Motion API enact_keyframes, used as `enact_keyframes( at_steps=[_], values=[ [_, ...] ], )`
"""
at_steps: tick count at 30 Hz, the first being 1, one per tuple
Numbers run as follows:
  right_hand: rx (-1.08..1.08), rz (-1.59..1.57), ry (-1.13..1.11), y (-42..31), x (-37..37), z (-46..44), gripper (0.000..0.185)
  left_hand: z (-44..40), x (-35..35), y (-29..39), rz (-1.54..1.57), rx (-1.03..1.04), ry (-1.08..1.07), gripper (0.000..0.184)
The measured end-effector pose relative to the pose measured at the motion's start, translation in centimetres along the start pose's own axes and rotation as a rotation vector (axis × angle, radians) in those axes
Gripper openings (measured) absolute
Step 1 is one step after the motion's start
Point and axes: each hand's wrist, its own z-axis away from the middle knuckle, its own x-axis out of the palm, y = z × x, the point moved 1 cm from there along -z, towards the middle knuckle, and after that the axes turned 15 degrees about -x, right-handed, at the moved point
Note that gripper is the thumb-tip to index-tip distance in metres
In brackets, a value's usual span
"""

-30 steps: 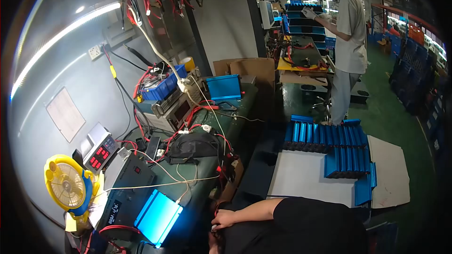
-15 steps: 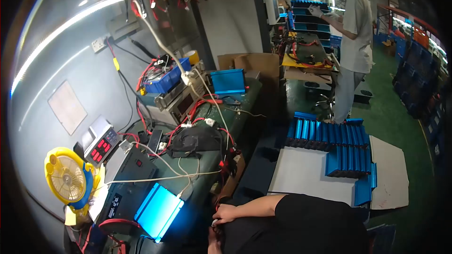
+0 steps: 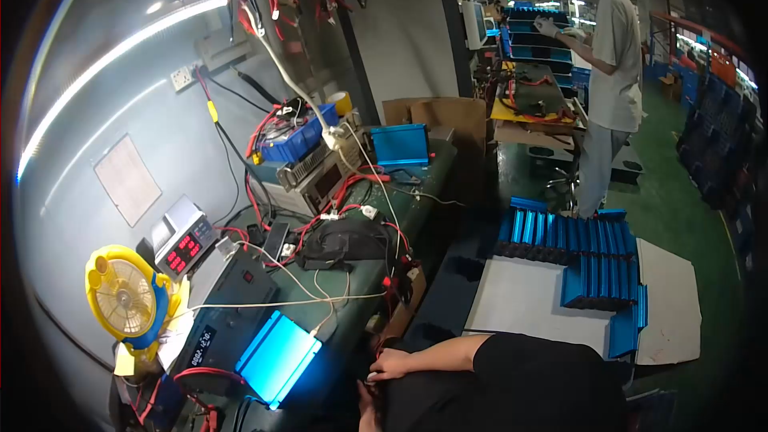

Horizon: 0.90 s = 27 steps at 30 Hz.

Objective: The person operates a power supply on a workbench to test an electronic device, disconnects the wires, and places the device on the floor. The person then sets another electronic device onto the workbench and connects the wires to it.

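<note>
My right hand [image 3: 390,363] is at the bottom centre, its fingers curled together over something small and pale that I cannot make out. Just below it is my left hand [image 3: 369,402], mostly in shadow, with its fingers hard to see. Both hands are close together beside the bench edge, near dark and red cables [image 3: 390,282]. To their left a bright blue metal case [image 3: 278,358] lies on the green bench [image 3: 352,316], with a pale cable at its upper corner.
A yellow fan [image 3: 126,298], a red-digit meter [image 3: 186,250] and a grey instrument [image 3: 232,304] stand left. A black bag [image 3: 344,244] lies mid-bench. Rows of blue cases [image 3: 564,236] stand on a white board [image 3: 512,296] at right. Another person [image 3: 612,72] stands behind.
The view has shifted, so the bench and its objects appear slightly further right. My hands stay together by the bench edge, with little visible change in their pose.
</note>
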Motion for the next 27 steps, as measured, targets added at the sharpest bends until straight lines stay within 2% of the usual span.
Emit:
enact_keyframes(
  at_steps=[9, 15, 22, 27],
  values=[
    [-0.107, 0.038, 0.007, 0.4, 0.5, -0.1, 0.050, 1.3, 1.8, 1.4, -0.046, 0.075, 0.045, 0.060],
    [-0.090, -0.001, -0.008, 0.5, 0.5, -0.1, 0.051, 1.6, 2.2, 1.1, -0.058, 0.126, 0.076, 0.052],
    [-0.044, -0.016, -0.002, 0.2, 0.1, 0.3, 0.047, 2.7, 3.3, 1.2, -0.084, 0.183, 0.136, 0.051],
    [-0.137, 0.025, 0.074, 0.4, 0.5, 0.3, 0.043, 3.0, 2.6, 2.0, -0.108, 0.246, 0.171, 0.056]
  ],
)
